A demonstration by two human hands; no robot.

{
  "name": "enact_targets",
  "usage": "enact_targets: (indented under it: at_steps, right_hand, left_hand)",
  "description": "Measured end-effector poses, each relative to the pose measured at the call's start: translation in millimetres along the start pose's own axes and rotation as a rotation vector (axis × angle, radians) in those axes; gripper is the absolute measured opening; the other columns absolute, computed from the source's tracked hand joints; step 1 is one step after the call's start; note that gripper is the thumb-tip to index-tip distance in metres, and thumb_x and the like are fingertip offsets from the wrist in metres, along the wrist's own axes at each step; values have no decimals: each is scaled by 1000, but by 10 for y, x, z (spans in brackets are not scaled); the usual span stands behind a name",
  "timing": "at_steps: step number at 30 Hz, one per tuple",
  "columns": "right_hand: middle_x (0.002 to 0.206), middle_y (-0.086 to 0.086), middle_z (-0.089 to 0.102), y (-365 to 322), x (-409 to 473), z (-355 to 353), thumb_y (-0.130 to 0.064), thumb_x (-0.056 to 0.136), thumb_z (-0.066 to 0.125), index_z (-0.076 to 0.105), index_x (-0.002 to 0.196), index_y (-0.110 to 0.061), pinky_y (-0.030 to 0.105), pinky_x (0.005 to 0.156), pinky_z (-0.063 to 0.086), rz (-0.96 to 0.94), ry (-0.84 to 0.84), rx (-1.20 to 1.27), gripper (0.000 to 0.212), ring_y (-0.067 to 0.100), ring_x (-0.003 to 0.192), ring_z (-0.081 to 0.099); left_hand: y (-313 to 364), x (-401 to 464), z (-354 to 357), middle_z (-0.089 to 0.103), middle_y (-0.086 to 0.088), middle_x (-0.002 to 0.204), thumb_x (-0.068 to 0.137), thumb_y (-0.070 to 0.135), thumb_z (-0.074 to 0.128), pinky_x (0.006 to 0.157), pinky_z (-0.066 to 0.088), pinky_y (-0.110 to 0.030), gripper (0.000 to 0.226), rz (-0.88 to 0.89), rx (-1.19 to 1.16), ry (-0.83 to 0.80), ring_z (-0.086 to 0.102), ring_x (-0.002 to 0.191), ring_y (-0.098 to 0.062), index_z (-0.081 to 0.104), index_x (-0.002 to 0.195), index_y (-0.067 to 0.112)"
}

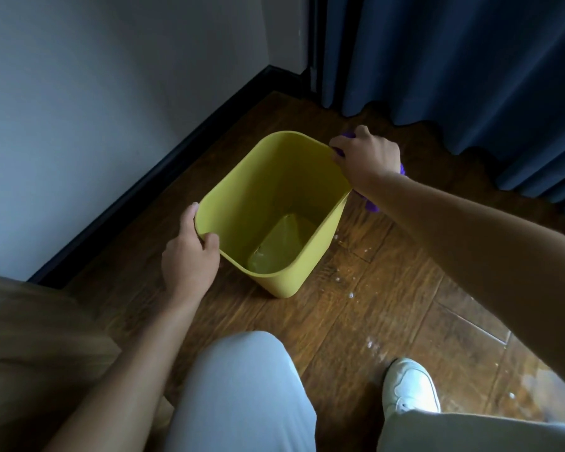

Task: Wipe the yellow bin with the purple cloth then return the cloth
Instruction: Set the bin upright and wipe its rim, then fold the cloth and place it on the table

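The yellow bin [242, 190] stands upright on the wooden floor near the room's corner, open and empty inside. My left hand [190, 256] grips its near-left rim, thumb inside. My right hand [366, 158] presses the purple cloth [371, 205] against the outside of the bin's far-right wall near the rim. Most of the cloth is hidden under the hand and forearm; purple bits show at the fingertips and below the wrist.
A white wall with a dark skirting board [163, 177] runs along the left. Dark blue curtains [470, 76] hang at the back right. My knee [242, 386] and a white shoe [408, 386] are in front. White specks [351, 295] dot the floor right of the bin.
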State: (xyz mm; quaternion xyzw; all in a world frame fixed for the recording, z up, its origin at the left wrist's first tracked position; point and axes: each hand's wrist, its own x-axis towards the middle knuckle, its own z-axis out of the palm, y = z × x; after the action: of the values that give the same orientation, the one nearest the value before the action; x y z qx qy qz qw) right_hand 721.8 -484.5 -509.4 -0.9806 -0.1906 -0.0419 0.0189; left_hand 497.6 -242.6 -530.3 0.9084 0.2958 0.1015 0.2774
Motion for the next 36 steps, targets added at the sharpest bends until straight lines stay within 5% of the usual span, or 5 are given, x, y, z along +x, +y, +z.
enact_targets:
  at_steps: [15,22,30,33,36]
  right_hand:
    - [136,9,59,172,-64,98,-53,108,41,57,140,-37,36,75,45,41,49,274,39,33,104,66]
    - [132,7,62,333,-320,-234,-41,108,43,57,141,-34,35,78,44,118,147,435,36,31,108,64]
    - [128,0,70,549,-1136,-882,-28,108,55,62,140,-34,32,94,60,361,167,1582,34,9,103,69]
    - [135,12,70,595,-1472,-855,-19,106,54,68,133,-26,47,110,50,422,172,1863,31,21,115,69]
    - [138,18,67,683,-1800,-706,-18,104,48,66,134,-18,68,116,36,474,96,2060,35,44,132,59]
  left_hand:
    - [67,-12,-104,65,4,81,107,37,43,65,58,-40,43,-78,-96,-69,68,64,-22,40,150,32]
    - [364,49,-361,68,-10,68,106,24,45,48,47,-22,25,-78,-616,112,60,48,-20,63,123,23]
    - [1472,-32,-42,69,14,113,104,33,54,83,57,-20,22,249,-516,-338,67,105,-2,65,122,27]
    - [1837,-85,252,70,10,118,95,46,62,92,54,-23,40,287,-602,-588,66,110,-2,62,129,25]
    - [2067,-226,560,72,11,102,100,27,62,78,52,-15,22,203,-804,-834,68,92,5,62,121,21]
